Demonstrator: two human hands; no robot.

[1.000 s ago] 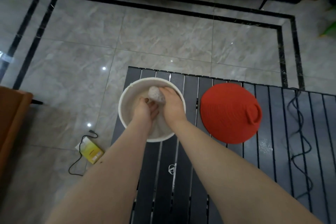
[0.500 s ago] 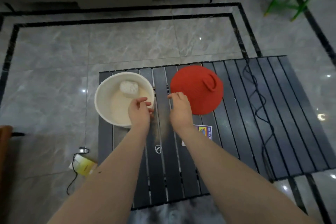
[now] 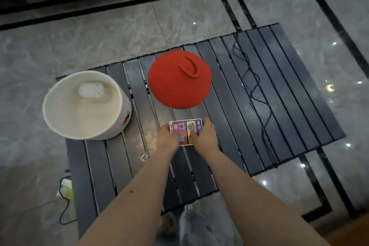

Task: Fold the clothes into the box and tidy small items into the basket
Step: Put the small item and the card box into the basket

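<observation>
On a dark slatted table (image 3: 229, 118) over polished grey marble flooring, a person's left hand (image 3: 168, 139) and right hand (image 3: 204, 136) close on a small flat card box (image 3: 185, 129), glossy and printed in purple, yellow and red. Fingers of both hands curl over its near half, thumbs seemingly tucked at its sides; whether it has left the slats cannot be told. The tidying of small items appears to be the step in hand, and the next move would call for lifting the box clear and carrying it left to the cream woven basket (image 3: 123, 110), which stands near the table's left edge and already holds a white knobbly bundle (image 3: 90, 90). A red coiled-rope lid (image 3: 179, 82) with a loop handle lies just beyond the box. A black cable (image 3: 257, 94) snakes along the right-hand slats.
</observation>
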